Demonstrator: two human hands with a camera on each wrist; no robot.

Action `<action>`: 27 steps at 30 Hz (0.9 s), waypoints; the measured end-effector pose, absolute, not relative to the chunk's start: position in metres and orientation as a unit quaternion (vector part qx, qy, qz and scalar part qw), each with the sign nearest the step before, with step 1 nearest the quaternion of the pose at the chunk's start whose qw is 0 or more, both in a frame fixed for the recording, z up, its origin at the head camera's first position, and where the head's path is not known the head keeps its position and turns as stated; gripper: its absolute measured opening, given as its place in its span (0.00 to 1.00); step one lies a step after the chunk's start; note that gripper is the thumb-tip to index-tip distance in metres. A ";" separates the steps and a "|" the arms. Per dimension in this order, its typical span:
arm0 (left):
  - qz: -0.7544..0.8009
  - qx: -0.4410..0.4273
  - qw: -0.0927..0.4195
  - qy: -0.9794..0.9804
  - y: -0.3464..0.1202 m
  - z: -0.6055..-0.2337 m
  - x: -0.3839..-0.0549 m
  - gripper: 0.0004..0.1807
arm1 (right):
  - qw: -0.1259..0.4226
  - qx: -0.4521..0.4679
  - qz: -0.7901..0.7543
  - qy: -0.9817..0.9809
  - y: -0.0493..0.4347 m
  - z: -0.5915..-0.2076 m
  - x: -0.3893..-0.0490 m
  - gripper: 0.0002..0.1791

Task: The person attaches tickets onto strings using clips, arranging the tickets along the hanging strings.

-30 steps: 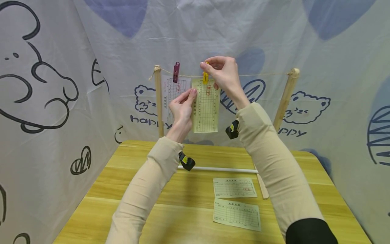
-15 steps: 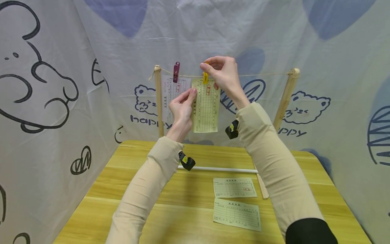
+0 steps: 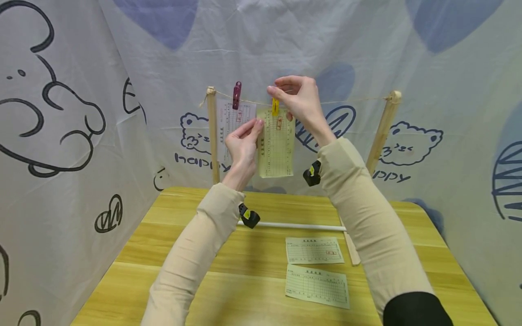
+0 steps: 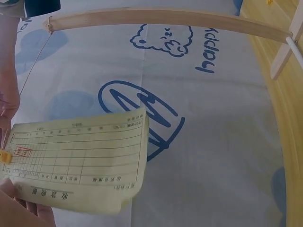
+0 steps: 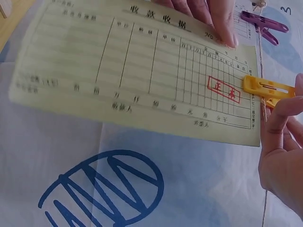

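A pale yellow receipt form [image 3: 276,149] hangs upright at the string [image 3: 350,99], its red stamp near the top. My left hand [image 3: 242,147] pinches its left edge between thumb and fingers. My right hand [image 3: 302,99] pinches the handles of a yellow clothespin [image 3: 275,107], whose nose lies over the receipt's top edge, as the right wrist view shows of the clothespin [image 5: 265,88] too. Left of it, a purple clothespin [image 3: 237,96] holds a whitish receipt [image 3: 229,120] on the string, partly hidden behind my left hand.
Two wooden posts [image 3: 383,131] carry the string. A white rod [image 3: 302,226] and a wooden foot [image 3: 351,246] lie low on the wooden table [image 3: 163,235]. Two more receipts, an upper receipt [image 3: 314,251] and a lower receipt [image 3: 317,286], lie flat there. Printed cloth [image 3: 285,40] hangs behind.
The yellow clothespin has dipped slightly, with less of its handles showing above the right fingers. The string sags a little more and the receipt's top has shifted slightly down. Both hands stay nearly still.
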State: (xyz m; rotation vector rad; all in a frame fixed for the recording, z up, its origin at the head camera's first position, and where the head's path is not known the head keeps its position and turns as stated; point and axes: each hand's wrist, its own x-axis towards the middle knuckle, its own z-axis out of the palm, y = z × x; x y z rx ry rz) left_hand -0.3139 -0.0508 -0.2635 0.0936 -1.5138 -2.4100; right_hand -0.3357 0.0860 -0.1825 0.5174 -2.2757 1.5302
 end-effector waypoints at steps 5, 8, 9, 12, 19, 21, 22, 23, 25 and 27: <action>-0.826 0.032 0.146 -0.544 -0.053 -0.265 -0.312 0.17 | 0.181 0.195 0.537 -0.800 0.087 -0.183 -0.335 0.22; -0.827 0.028 0.150 -0.540 -0.053 -0.266 -0.312 0.17 | 0.188 0.204 0.539 -0.795 0.087 -0.184 -0.336 0.22; -0.828 0.026 0.152 -0.539 -0.053 -0.266 -0.312 0.17 | 0.190 0.205 0.541 -0.794 0.087 -0.185 -0.336 0.22; -0.830 0.020 0.157 -0.534 -0.053 -0.266 -0.313 0.17 | 0.196 0.207 0.542 -0.791 0.086 -0.185 -0.336 0.21; -0.832 0.012 0.165 -0.530 -0.053 -0.264 -0.313 0.17 | 0.199 0.202 0.541 -0.792 0.086 -0.184 -0.336 0.21; -0.832 0.009 0.166 -0.530 -0.053 -0.264 -0.313 0.16 | 0.197 0.201 0.540 -0.793 0.086 -0.184 -0.336 0.21; -0.831 0.007 0.167 -0.530 -0.053 -0.264 -0.313 0.16 | 0.196 0.201 0.540 -0.794 0.086 -0.184 -0.336 0.22; -0.831 0.007 0.168 -0.531 -0.052 -0.264 -0.312 0.16 | 0.195 0.201 0.540 -0.794 0.087 -0.185 -0.336 0.22; -0.830 0.006 0.170 -0.531 -0.052 -0.264 -0.312 0.16 | 0.195 0.202 0.539 -0.794 0.087 -0.185 -0.336 0.22; -0.830 0.008 0.171 -0.530 -0.052 -0.264 -0.312 0.16 | 0.194 0.204 0.540 -0.793 0.087 -0.185 -0.336 0.22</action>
